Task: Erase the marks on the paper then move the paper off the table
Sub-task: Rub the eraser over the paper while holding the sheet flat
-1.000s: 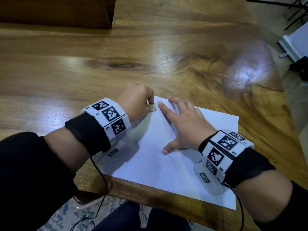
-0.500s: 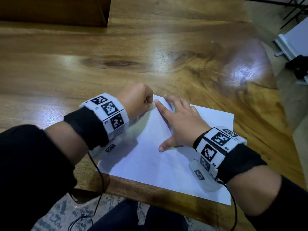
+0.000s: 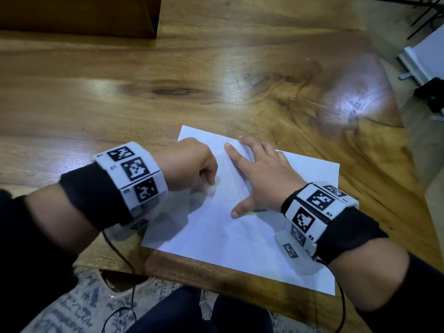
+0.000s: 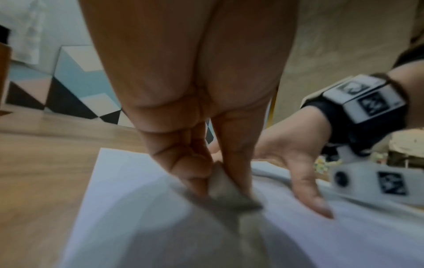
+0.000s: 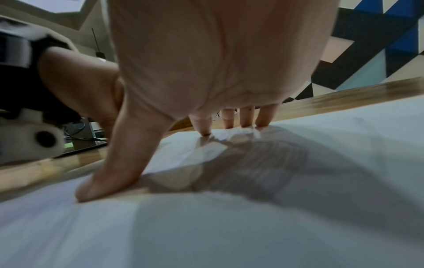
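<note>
A white sheet of paper (image 3: 240,239) lies near the front edge of the wooden table (image 3: 168,104). My left hand (image 3: 192,167) pinches a small pale eraser (image 3: 214,188) and holds it down on the paper's left part; in the left wrist view the eraser (image 4: 226,186) sits between the fingertips, blurred. My right hand (image 3: 259,174) lies flat on the paper with fingers spread, pressing it down; its thumb (image 5: 107,172) and fingertips (image 5: 245,117) touch the sheet. Any marks on the paper are too faint to make out.
A dark wooden block (image 3: 79,15) stands at the table's far left. The table's front edge (image 3: 216,282) runs just below the paper, with a patterned rug (image 3: 72,308) beneath. White equipment (image 3: 422,61) stands on the floor at right.
My left hand has slid with the eraser from the paper's far corner toward me and onto the sheet. The right hand has stayed flat on the paper.
</note>
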### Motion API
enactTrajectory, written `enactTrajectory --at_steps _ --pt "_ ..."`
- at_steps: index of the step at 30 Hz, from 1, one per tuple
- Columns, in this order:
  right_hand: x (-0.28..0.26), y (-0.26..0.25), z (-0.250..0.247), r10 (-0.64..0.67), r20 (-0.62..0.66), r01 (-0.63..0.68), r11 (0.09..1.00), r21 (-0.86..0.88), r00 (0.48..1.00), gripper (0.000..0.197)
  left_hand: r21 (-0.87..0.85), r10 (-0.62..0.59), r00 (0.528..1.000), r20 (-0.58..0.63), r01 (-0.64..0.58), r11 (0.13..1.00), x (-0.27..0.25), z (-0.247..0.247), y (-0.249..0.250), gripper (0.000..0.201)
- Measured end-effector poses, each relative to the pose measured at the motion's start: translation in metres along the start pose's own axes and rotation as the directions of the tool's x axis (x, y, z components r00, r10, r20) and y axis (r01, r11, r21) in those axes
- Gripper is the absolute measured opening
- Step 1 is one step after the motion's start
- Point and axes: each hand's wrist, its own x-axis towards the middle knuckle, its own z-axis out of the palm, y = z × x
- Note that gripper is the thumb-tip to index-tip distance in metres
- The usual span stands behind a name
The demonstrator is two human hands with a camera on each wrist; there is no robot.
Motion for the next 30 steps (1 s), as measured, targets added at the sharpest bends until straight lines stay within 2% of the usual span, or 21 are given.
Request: enactTrajectory --at_steps 3,4,5,7,9,11,13,14,16,18,19,21,23,25,26,28,30 --pt "-0.001 0.0 0.0 0.006 0.007 -0.006 1.0 0.001 1.0 0.128 -0.02 -0.036 0.973 -0.226 0.033 0.999 0.01 -0.003 0.002 0.013" --pt "0.0 0.0 0.0 0.005 0.006 -0.005 1.0 -0.002 1.0 0.128 -0.015 -0.021 0.964 -0.264 0.018 1.0 0.008 0.001 0.002 0.011" --pt "0.0 0.0 0.0 0.003 0.004 -0.003 1.0 -0.006 1.0 0.128 -0.004 0.009 0.967 -0.255 -0.011 1.0 0.002 0.005 0.001 0.009" --pt "0.0 0.0 0.0 0.002 -0.003 -0.002 1.0 -0.006 1.0 0.129 0.028 0.077 0.986 -0.145 -0.074 0.997 -0.014 0.014 -0.002 0.01" --pt "0.0 0.0 0.001 0.005 -0.008 -0.005 1.0 0.001 1.0 0.129 0.011 0.084 0.994 -0.068 -0.084 0.996 -0.022 0.014 -0.003 0.012" --pt "0.0 0.0 0.001 0.007 -0.008 -0.007 1.0 0.002 1.0 0.128 -0.032 0.051 0.985 -0.163 -0.057 0.998 -0.016 0.01 -0.007 0.013" --pt "0.0 0.0 0.001 0.011 -0.007 -0.011 1.0 0.0 1.0 0.128 -0.061 0.021 0.953 -0.301 -0.042 0.997 -0.009 0.009 -0.011 0.013" --pt "0.0 -0.001 0.001 0.011 -0.003 -0.011 1.0 -0.004 1.0 0.128 -0.056 0.027 0.945 -0.325 -0.048 0.997 -0.008 0.01 -0.012 0.012" --pt "0.001 0.0 0.001 0.013 0.002 -0.012 1.0 -0.011 1.0 0.128 -0.022 0.066 0.965 -0.253 -0.073 0.997 -0.015 0.014 -0.014 0.011" --pt "0.001 0.0 0.0 0.014 0.001 -0.014 1.0 -0.01 1.0 0.128 0.02 0.067 0.995 -0.073 -0.066 0.998 -0.025 0.012 -0.014 0.013" --pt "0.0 0.0 0.001 0.015 0.001 -0.015 1.0 -0.007 1.0 0.128 0.02 0.052 0.998 -0.023 -0.051 0.998 -0.025 0.01 -0.015 0.014" --pt "0.0 -0.001 0.001 0.015 0.004 -0.015 1.0 -0.007 1.0 0.128 -0.014 0.024 0.997 -0.075 -0.025 1.0 -0.016 0.005 -0.013 0.014" --pt "0.0 -0.001 0.001 0.016 0.005 -0.016 1.0 -0.01 1.0 0.128 -0.052 -0.001 0.972 -0.234 -0.011 0.999 -0.004 0.006 -0.011 0.013" --pt "0.0 -0.001 0.0 0.016 0.008 -0.016 1.0 -0.012 1.0 0.128 -0.06 0.014 0.947 -0.321 -0.035 0.998 -0.004 0.015 -0.009 0.009" --pt "0.0 -0.001 0.0 0.016 0.009 -0.016 1.0 -0.01 1.0 0.128 -0.063 0.045 0.949 -0.312 -0.068 0.996 -0.01 0.02 -0.009 0.009" --pt "0.0 -0.001 0.0 0.015 0.009 -0.015 1.0 -0.001 1.0 0.128 -0.086 0.114 0.971 -0.212 -0.134 0.987 -0.026 0.027 -0.008 0.019" --pt "0.0 -0.001 0.0 0.014 0.008 -0.014 1.0 0.003 1.0 0.128 -0.099 0.127 0.985 -0.117 -0.139 0.985 -0.03 0.027 -0.007 0.018"
